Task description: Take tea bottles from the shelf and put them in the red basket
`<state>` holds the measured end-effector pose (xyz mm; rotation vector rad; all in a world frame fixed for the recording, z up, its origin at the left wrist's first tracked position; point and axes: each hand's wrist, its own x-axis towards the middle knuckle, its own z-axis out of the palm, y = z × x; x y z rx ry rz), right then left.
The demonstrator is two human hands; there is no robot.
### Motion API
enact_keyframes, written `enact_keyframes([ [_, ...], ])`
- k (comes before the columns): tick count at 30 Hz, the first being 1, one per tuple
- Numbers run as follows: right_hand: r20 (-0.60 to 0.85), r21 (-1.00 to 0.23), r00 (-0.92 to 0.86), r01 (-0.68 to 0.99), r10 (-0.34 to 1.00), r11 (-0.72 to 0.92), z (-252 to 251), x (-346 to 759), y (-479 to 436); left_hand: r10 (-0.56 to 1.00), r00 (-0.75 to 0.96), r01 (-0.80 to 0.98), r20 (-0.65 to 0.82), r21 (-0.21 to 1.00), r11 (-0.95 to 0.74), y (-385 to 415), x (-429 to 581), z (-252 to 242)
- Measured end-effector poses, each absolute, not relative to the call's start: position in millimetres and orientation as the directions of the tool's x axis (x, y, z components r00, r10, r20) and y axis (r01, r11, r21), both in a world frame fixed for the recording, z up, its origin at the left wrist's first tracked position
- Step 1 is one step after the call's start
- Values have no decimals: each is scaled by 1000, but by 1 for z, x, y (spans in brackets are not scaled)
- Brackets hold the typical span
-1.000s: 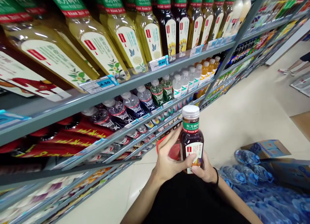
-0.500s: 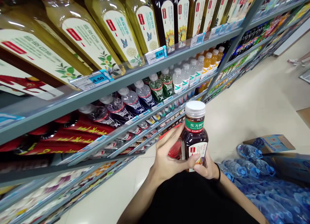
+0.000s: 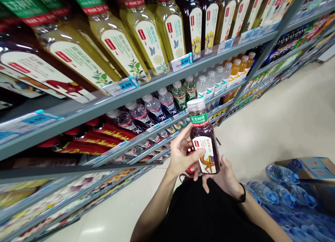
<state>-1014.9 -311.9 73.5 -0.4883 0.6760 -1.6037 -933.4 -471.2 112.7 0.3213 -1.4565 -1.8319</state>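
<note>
I hold a dark tea bottle (image 3: 203, 139) upright in front of me, with a clear cap, green neck band and a white label bearing an orange animal. My left hand (image 3: 183, 154) wraps its left side, thumb across the label. My right hand (image 3: 225, 177) cups the bottle's base from below and behind, fingers closed under it. A black band sits on my right wrist (image 3: 243, 197). Behind the bottle a red basket (image 3: 190, 167) shows partly between my hands.
Grey shelving (image 3: 146, 90) runs along the left with rows of tea bottles, price tags reading 4.50, water bottles and red-labelled drinks below. Packs of blue water bottles (image 3: 282, 186) and a cardboard box (image 3: 306, 164) lie on the floor at right. The pale tiled aisle stretches ahead.
The bottle has been turned in my hands so the label with the orange animal faces me, and it has risen slightly and shifted left. My view tilted a little.
</note>
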Motion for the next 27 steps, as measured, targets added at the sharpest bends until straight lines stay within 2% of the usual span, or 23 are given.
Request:
enact_keyframes([
  [6,-63,-730,-166,680,-984,-68,70,-1011,-309,-678,-693,408,244,908,-90,-473,-926,99],
  [9,-105,-777,-257,624,-961,-82,67,-1007,-307,-672,-726,407,146,879,-250,-473,-924,99],
  [12,-133,-906,-486,413,-864,-93,65,-1002,-302,-658,-753,431,32,779,-456,-474,-925,105],
  [14,-61,-976,-598,202,-799,-77,66,-998,-298,-647,-762,446,-3,721,-530,-476,-927,109],
  [16,57,-998,-642,-16,-764,-61,65,-995,-295,-641,-768,457,-12,691,-560,-481,-927,112],
  [19,322,-924,-617,-369,-718,-97,63,-994,-291,-652,-757,476,-33,655,-586,-488,-924,111],
  [22,594,-720,-452,-668,-665,-188,57,-1002,-287,-697,-715,517,-58,627,-582,-493,-917,110],
  [25,719,-522,-270,-818,-640,-241,51,-1012,-282,-721,-690,538,-72,616,-576,-494,-910,109],
  [27,747,-453,-216,-857,-629,-244,50,-1013,-281,-719,-690,537,-77,611,-581,-494,-905,109],
])
